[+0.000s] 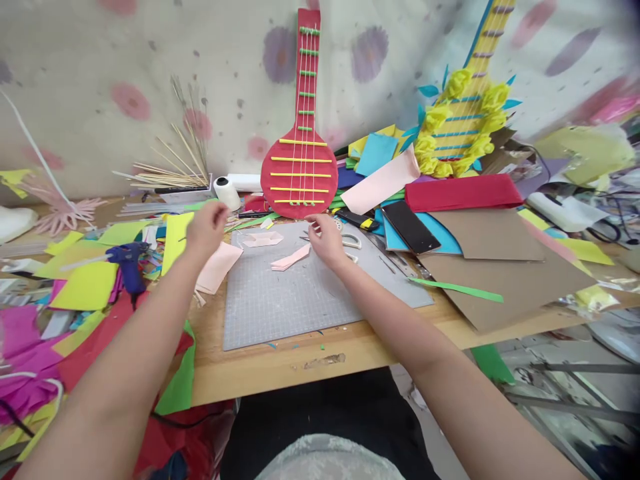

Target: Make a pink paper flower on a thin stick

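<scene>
My left hand [206, 227] is raised over the left edge of the grey cutting mat, fingers pinched together. Whatever lies between them is too fine to make out. Below it rests a pale pink paper sheet [220, 267]. My right hand [326, 239] hovers over the upper middle of the cutting mat [320, 293], its thumb and fingertips also closed, with the contents hidden or too small to name. Just right of it are the grey handles of scissors [353, 241]. A folded pink paper strip [291, 258] and a cut pink piece [262, 239] lie on the mat between my hands.
A red paper lute [300, 175] leans at the back beside a white thread spool [227, 193]. A yellow flowered instrument [455, 130] stands back right. A blue glue gun [129, 267] sits among coloured papers at left. A phone [410, 227] and brown cardboard [505, 280] lie right.
</scene>
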`<state>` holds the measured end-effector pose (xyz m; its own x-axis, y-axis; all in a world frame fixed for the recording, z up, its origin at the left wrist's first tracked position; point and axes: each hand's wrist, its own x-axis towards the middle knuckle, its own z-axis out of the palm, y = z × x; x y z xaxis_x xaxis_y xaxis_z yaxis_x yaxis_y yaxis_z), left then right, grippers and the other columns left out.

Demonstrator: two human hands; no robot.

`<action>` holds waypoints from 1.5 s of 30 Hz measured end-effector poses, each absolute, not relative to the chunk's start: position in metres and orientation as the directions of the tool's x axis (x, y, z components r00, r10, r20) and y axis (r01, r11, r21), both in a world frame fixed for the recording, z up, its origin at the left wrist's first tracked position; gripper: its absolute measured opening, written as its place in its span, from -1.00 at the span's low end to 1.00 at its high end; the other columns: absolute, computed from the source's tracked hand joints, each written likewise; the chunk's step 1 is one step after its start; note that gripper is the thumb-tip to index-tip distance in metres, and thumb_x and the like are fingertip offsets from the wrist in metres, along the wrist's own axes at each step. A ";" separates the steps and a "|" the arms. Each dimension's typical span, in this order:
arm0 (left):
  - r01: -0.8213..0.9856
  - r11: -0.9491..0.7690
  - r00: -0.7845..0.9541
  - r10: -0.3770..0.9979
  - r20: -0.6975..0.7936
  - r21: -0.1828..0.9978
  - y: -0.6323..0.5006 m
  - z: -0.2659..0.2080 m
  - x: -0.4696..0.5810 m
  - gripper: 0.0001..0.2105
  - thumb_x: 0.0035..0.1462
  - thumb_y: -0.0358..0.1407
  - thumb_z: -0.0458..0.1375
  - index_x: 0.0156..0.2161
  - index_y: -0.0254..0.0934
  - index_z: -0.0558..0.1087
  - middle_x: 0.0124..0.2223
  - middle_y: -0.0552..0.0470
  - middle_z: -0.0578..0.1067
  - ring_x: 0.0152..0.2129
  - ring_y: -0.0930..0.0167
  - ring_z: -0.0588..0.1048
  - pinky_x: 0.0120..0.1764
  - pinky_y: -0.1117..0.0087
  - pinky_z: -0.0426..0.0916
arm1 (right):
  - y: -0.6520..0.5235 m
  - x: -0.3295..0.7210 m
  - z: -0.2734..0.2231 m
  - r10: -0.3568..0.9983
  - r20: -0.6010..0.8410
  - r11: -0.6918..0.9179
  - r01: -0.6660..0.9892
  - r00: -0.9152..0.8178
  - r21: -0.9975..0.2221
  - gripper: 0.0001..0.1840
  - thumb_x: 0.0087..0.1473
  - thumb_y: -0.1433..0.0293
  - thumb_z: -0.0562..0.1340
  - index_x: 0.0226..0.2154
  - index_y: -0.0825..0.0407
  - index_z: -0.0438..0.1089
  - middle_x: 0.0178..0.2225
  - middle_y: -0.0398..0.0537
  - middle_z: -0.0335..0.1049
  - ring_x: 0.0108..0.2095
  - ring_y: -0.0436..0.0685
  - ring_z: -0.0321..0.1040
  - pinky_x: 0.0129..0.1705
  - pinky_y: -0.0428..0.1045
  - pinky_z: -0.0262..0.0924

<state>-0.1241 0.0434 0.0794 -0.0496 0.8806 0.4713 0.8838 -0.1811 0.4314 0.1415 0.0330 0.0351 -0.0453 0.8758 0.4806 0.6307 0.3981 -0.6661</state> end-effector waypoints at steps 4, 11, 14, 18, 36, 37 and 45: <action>0.886 -0.390 0.322 0.907 0.270 0.253 0.016 0.046 -0.081 -0.79 0.15 -0.24 -0.04 -0.26 -0.24 0.41 -0.21 -0.02 0.48 -0.27 0.35 0.42 -0.28 0.39 0.23 | 0.018 0.123 0.034 0.735 0.576 0.620 0.696 -0.356 -0.361 -0.63 0.04 0.43 0.10 -0.04 0.03 0.29 0.04 0.08 0.21 0.06 0.22 0.07 0.09 0.15 -0.02; 0.836 -0.426 0.367 0.903 0.226 0.347 0.027 0.026 -0.075 -0.80 0.11 -0.24 -0.01 -0.27 -0.23 0.43 -0.23 -0.01 0.49 -0.32 0.37 0.42 -0.29 0.39 0.25 | 0.020 0.118 0.011 0.784 0.398 0.608 0.720 -0.476 -0.335 -0.68 0.10 0.42 0.09 -0.07 0.08 0.30 -0.15 0.05 0.36 -0.10 0.17 0.18 -0.03 0.08 0.09; 0.851 -0.278 0.159 0.945 0.286 0.446 0.051 0.034 -0.098 -0.79 0.10 -0.26 -0.02 -0.25 -0.27 0.43 -0.22 -0.04 0.49 -0.30 0.36 0.42 -0.27 0.39 0.26 | 0.026 0.129 0.010 0.813 0.481 0.531 0.755 -0.327 -0.385 -0.69 0.08 0.39 0.11 -0.09 0.07 0.32 -0.11 0.08 0.32 -0.06 0.21 0.15 0.00 0.11 0.07; 0.916 0.042 -0.152 0.957 0.249 0.399 0.079 0.040 -0.134 -0.80 0.07 -0.26 0.01 -0.27 -0.28 0.43 -0.25 -0.08 0.48 -0.30 0.29 0.41 -0.27 0.32 0.26 | 0.029 0.142 0.006 0.837 0.513 0.460 0.753 -0.191 -0.470 -0.72 0.09 0.41 0.07 -0.14 0.08 0.34 -0.15 0.09 0.33 -0.08 0.20 0.17 0.00 0.11 0.07; 0.996 -0.077 0.078 0.997 0.007 -0.044 0.126 0.028 -0.112 -0.74 0.05 -0.30 0.02 -0.14 -0.26 0.41 -0.14 -0.16 0.48 -0.14 0.19 0.39 -0.16 0.27 0.25 | 0.026 0.148 -0.005 0.864 0.475 0.431 0.734 -0.167 -0.525 -0.74 0.07 0.45 0.06 -0.19 0.05 0.37 -0.20 0.06 0.33 -0.12 0.18 0.19 -0.02 0.10 0.10; 0.993 -0.095 0.095 0.995 -0.015 -0.067 0.128 0.028 -0.113 -0.75 0.05 -0.31 0.01 -0.17 -0.28 0.43 -0.13 -0.17 0.48 -0.13 0.18 0.39 -0.14 0.26 0.24 | 0.025 0.148 -0.005 0.865 0.473 0.429 0.733 -0.166 -0.527 -0.74 0.07 0.45 0.06 -0.19 0.05 0.37 -0.20 0.06 0.33 -0.12 0.18 0.19 -0.02 0.10 0.10; 0.970 -0.095 0.086 0.995 0.049 0.224 0.129 0.041 -0.125 -0.78 0.06 -0.31 -0.01 -0.22 -0.27 0.44 -0.19 -0.12 0.50 -0.22 0.27 0.43 -0.17 0.28 0.28 | 0.023 0.149 -0.004 0.878 0.450 0.408 0.744 -0.161 -0.530 -0.72 0.08 0.45 0.04 -0.18 0.06 0.37 -0.18 0.07 0.31 -0.09 0.17 0.16 0.00 0.09 0.07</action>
<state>-0.1247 0.1293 0.0414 0.0860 0.9951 0.0491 0.9700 -0.0948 0.2237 0.1494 0.0232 -0.0039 -0.1614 0.8784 0.4498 0.7436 0.4079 -0.5298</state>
